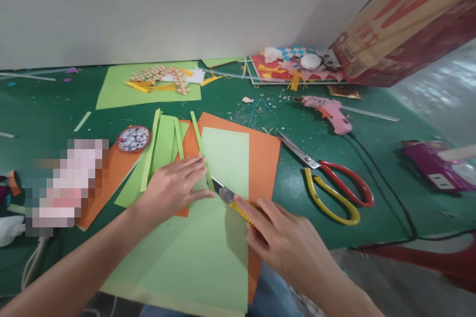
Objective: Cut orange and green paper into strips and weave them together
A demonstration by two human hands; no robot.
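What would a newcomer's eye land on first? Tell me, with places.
Likely the yellow cutter in the right hand, its blade near the left hand. Then the red-and-yellow-handled scissors, lying right of the orange sheet. Beyond them, the pink glue gun on the green table.

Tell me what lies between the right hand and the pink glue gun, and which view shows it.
The scissors, with one red and one yellow handle, lie between the right hand and the pink glue gun; the head view shows this.
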